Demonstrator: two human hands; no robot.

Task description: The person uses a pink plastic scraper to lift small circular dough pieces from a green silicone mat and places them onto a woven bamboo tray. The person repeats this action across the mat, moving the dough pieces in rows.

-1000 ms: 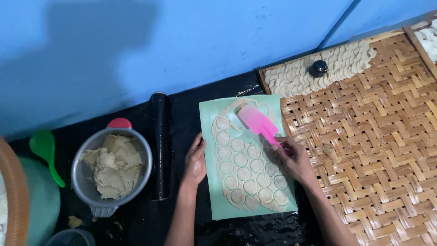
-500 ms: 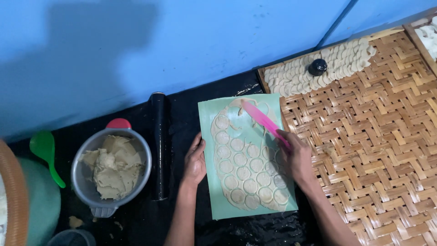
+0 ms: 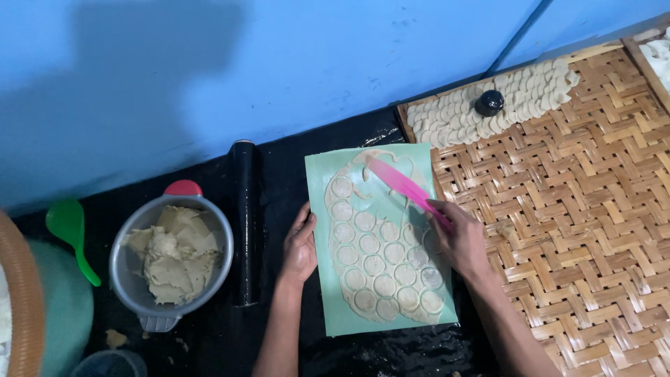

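Observation:
A pale green board (image 3: 321, 181) lies on the black surface, covered by a thin sheet of dough (image 3: 380, 248) cut into several round pieces. My left hand (image 3: 300, 244) rests flat on the board's left edge, fingers apart. My right hand (image 3: 460, 241) grips a flat pink scraper (image 3: 405, 187) whose blade reaches up and left over the top of the dough sheet, close to its surface.
A black rolling pin (image 3: 244, 223) lies left of the board. Beside it stands a grey bowl (image 3: 220, 230) of dough scraps. A woven bamboo tray (image 3: 593, 223) at right carries rows of cut dough rounds (image 3: 488, 115) and a small black knob (image 3: 489, 102). A green spoon (image 3: 70, 234) at far left.
The pink scraper has turned from broadside to edge-on and shifted slightly toward the top of the dough sheet. My left hand has stayed on the board's edge.

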